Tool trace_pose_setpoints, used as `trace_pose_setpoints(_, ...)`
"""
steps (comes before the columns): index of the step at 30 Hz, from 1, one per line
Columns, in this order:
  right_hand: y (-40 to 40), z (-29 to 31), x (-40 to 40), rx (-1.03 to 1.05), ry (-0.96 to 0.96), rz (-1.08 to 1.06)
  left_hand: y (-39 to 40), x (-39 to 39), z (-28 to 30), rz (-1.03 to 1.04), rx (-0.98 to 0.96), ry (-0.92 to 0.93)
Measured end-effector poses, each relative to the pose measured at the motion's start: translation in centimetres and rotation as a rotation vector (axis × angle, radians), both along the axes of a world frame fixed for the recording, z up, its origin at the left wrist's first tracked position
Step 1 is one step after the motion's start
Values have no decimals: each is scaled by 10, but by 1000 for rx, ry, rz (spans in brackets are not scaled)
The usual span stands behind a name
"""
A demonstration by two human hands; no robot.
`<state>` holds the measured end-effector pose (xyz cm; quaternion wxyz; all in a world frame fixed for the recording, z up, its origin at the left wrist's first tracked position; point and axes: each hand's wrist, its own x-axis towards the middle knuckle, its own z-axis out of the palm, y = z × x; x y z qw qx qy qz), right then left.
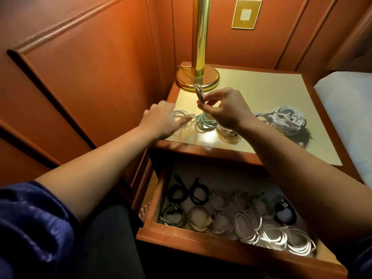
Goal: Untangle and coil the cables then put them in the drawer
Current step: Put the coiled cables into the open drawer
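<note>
My right hand pinches a small coiled grey cable and holds it upright above the nightstand top. My left hand hovers low over a white coil at the front left, its fingers hidden from view. A pale green coil and another white coil lie beside it. A bigger bundle of white cables sits to the right. Below, the open drawer holds several coiled cables, black, green, yellow and white.
A brass lamp base and pole stand at the back left of the nightstand. Wood-panelled walls close in on the left and behind. A white bed edge lies to the right. My knee and bare foot are under the drawer's left side.
</note>
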<state>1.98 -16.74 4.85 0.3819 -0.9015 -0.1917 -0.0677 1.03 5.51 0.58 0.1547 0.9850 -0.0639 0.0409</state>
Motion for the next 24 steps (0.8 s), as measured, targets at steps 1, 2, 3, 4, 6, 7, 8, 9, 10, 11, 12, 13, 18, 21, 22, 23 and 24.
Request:
trace_pose_setpoints(1, -1, 0, 0, -1, 0, 2, -1, 4, 1, 50, -27, 57)
trace_pose_setpoints(2, -1, -1, -1, -3, -1, 4, -2, 8, 1, 84, -50, 84)
trace_pose_setpoints(3, -2, -1, -1, -5, -2, 4, -3, 10, 3, 108, -68, 99)
trace_pose_setpoints(4, -3, -1, -2, -9, -7, 4, -3, 13, 4, 127, -101, 122)
trace_pose_setpoints(6, -4, -2, -3, -18, -15, 4, -5, 14, 11, 152, -231, 198)
trace_pose_setpoints(7, -5, -1, -4, -22, -17, 5, -5, 15, 14, 151, -293, 231)
trace_pose_setpoints(8, -6, -1, -5, -28, -20, 7, -5, 15, 17, 143, -327, 245)
trace_pose_setpoints(9, -6, -1, -6, -39, -28, 9, -4, 15, 20, 137, -335, 244)
trace_pose_setpoints(10, -7, 0, -7, -53, -43, 10, -2, 15, 23, 138, -337, 232)
trace_pose_setpoints(11, -8, 0, -9, -71, -64, 14, 1, 14, 25, 146, -346, 214)
trace_pose_setpoints(12, -9, 1, -12, -94, -94, 23, 4, 12, 28, 157, -370, 198)
trace_pose_setpoints(13, -10, 2, -16, -126, -134, 39, 7, 10, 31, 166, -403, 189)
trace_pose_setpoints(18, -21, 7, -54, -312, -330, 239, 16, -21, 67, 113, -511, 310)
trace_pose_setpoints(21, -34, 3, -88, -454, -279, 405, 11, -47, 82, -12, -440, 493)
trace_pose_setpoints(22, -39, -1, -99, -520, -238, 462, 7, -55, 81, -57, -379, 548)
trace_pose_setpoints(23, -43, -8, -111, -590, -212, 514, 1, -62, 77, -103, -308, 591)
trace_pose_setpoints(24, -47, -16, -121, -663, -201, 558, -6, -70, 71, -148, -251, 629)
